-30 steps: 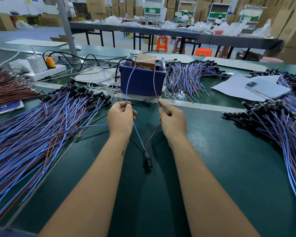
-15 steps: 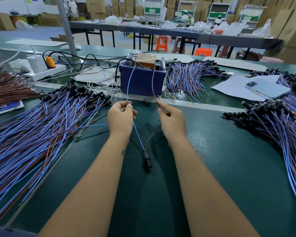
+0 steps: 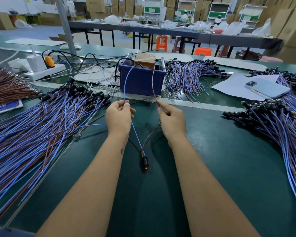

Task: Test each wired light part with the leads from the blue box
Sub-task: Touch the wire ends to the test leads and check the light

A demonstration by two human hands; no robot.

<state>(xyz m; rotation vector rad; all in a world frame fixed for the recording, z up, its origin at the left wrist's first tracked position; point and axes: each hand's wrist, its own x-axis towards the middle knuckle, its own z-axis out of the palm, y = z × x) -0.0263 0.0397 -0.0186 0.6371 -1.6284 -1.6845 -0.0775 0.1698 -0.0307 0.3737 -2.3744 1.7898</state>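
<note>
A blue box stands at the middle back of the green table, and a blue lead and a brown lead run from it to my hands. My left hand pinches the blue lead together with the blue wire of one light part. My right hand pinches the brown lead and the part's brown wire. The part's black socket lies on the table between my forearms, and a small orange glow shows at its tip.
A big pile of blue and brown wired parts covers the left of the table, another pile fills the right, and a third lies beside the box. A phone on paper, a power strip.
An orange glow now shows at the socket's tip; it was dark before. My hands have stayed almost still.
</note>
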